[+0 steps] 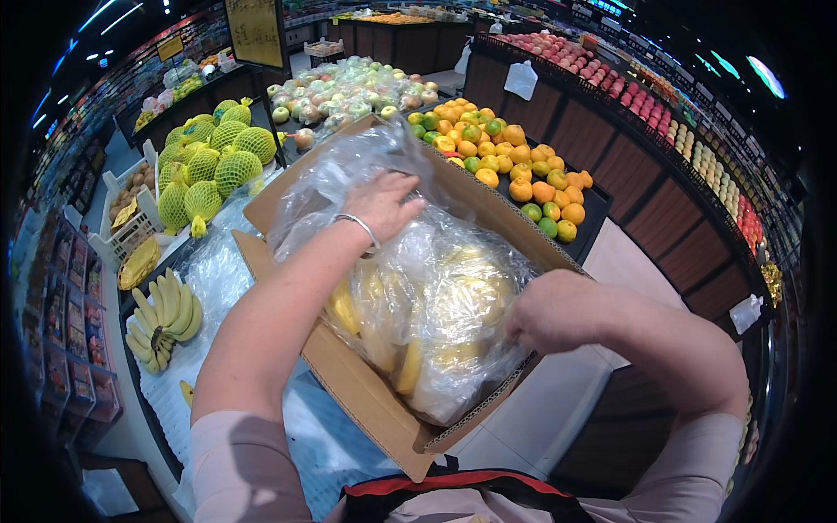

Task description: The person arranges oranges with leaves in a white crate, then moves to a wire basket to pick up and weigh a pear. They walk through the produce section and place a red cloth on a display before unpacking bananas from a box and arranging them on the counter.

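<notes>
An open cardboard box [366,386] stands tilted before me, its flaps folded outwards. Inside lies a clear plastic bag [458,307] wrapped around yellow bananas [410,366], only partly visible through the film. My left hand [386,204], with a bangle at the wrist, rests palm down on the crumpled film near the far end, fingers spread. At the box's right side, the curled fingers of my right hand [552,310] pinch the edge of the film; the fingertips are partly hidden. A bunch of greenish bananas [165,318] lies on the white padded display surface [160,386] to the left.
Net-wrapped pomelos [219,153] and a white crate [131,229] of brown fruit sit at left. Mandarins [510,160] border the box's far right side. Wrapped apples [346,91] lie behind. A long fruit stand [628,163] runs along the right, across the tiled floor [637,261].
</notes>
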The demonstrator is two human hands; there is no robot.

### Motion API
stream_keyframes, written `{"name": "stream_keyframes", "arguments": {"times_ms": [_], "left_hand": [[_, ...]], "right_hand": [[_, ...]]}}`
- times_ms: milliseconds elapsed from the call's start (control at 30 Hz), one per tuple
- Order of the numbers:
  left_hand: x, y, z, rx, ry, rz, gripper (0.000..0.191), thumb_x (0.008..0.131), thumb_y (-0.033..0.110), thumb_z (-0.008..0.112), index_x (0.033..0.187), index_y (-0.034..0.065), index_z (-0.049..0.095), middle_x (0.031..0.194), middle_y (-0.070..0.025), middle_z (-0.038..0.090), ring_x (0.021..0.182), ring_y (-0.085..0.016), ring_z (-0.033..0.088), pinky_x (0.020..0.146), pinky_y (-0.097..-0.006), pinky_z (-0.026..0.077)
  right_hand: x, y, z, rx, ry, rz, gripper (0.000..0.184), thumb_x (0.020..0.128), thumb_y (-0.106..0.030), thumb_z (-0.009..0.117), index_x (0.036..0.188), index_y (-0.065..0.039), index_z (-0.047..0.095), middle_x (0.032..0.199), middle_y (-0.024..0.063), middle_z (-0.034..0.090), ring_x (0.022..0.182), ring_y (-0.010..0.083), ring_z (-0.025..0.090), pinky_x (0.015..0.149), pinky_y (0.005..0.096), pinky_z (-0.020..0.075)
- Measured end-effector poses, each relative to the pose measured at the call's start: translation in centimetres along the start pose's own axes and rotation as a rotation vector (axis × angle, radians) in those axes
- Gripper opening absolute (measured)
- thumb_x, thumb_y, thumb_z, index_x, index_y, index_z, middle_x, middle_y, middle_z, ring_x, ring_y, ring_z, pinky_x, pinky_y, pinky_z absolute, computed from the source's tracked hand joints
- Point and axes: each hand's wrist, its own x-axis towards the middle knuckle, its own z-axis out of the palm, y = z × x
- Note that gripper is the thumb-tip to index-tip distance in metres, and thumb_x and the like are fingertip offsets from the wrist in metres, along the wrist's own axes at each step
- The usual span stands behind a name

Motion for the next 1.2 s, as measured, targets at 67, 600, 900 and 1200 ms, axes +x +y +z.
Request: {"name": "stream_keyframes", "arguments": {"times_ms": [67,600,900,1200], "left_hand": [[0.4,0.2,-1.1,0.155,0.031,-0.094,0.063,0.095,0.057,0.043,0.144,0.0185,0.047,0.151,-0.0066,0.042,0.142,-0.03,0.034,0.113,-0.0476,0.031],[-1.2,2.1,-4.9,-0.056,0.033,-0.033,0.039,0.09,0.042,0.059,0.107,0.008,0.07,0.109,-0.0191,0.068,0.104,-0.034,0.064,0.091,-0.0464,0.049],[-2.4,-1.8,-2.0,0.052,-0.184,-0.114,0.053,0.089,0.041,0.063,0.132,0.0102,0.058,0.13,-0.0154,0.06,0.122,-0.034,0.055,0.103,-0.0414,0.044],[-31.8,-9.4,-14.6,0.072,0.271,-0.642,0.044,0.084,0.032,0.072,0.118,0.0053,0.066,0.113,-0.0163,0.068,0.106,-0.03,0.065,0.091,-0.0374,0.051]], "right_hand": [[1.2,0.9,-0.2,-0.09,-0.204,0.06,0.027,0.083,-0.022,0.056,0.099,-0.009,0.073,0.091,0.0142,0.07,0.09,0.033,0.066,0.08,0.0446,0.0512],[0.1,2.4,-1.6,0.131,-0.04,-0.01,0.034,0.089,-0.035,0.058,0.103,-0.008,0.072,0.096,0.0157,0.071,0.093,0.0319,0.067,0.08,0.0429,0.0514],[0.4,-0.1,0.2,0.233,0.108,-0.253,0.033,0.087,-0.036,0.067,0.11,-0.012,0.07,0.096,0.0114,0.071,0.09,0.0315,0.068,0.079,0.0397,0.0526],[1.1,1.7,4.2,0.545,0.736,-0.488,0.042,0.077,-0.037,0.075,0.094,0.0,0.07,0.073,0.0155,0.065,0.068,0.0338,0.063,0.066,0.0358,0.0497]]}}
